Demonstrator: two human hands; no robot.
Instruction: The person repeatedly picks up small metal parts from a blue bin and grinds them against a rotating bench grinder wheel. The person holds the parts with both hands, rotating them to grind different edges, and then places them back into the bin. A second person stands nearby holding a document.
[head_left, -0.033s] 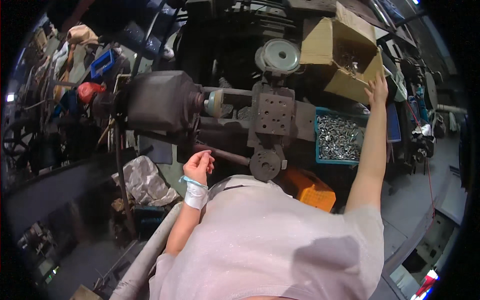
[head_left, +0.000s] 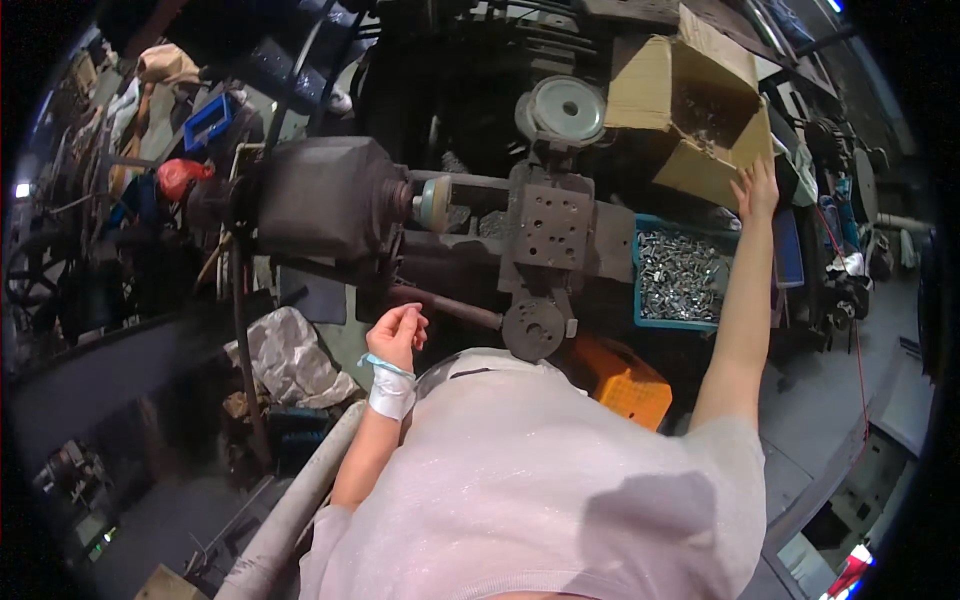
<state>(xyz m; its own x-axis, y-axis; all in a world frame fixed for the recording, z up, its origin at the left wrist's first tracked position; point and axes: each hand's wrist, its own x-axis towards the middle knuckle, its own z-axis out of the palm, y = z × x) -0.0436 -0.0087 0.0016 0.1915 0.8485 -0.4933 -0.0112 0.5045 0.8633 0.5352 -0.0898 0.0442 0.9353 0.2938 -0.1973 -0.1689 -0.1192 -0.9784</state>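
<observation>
My right hand (head_left: 757, 190) is stretched out at the front edge of an open cardboard box (head_left: 640, 85), its fingers apart and nothing visible in them. Dark loose matter lies at the bottom of the box. Under my right forearm stands a blue tray (head_left: 678, 323) full of small shiny metal parts (head_left: 675, 275). My left hand (head_left: 396, 332) is raised in front of my body, thumb and fingers pinched together; whatever they may hold is too small to make out. Close to it runs a brownish lever bar (head_left: 450, 307) of the machine, ending at a round dark disc (head_left: 533, 328).
The dark machine carries a motor-like housing (head_left: 325, 197), a plate with holes (head_left: 553, 228) and a grey handwheel (head_left: 567, 110). An orange crate (head_left: 632, 390) sits near my waist. Crumpled whitish sacking (head_left: 290, 360) lies at the left, by a thick pale pipe (head_left: 290, 515).
A small bright piece seen inside the cardboard box before no longer shows. My right hand's fingers have shifted slightly; my left hand holds the same pinch.
</observation>
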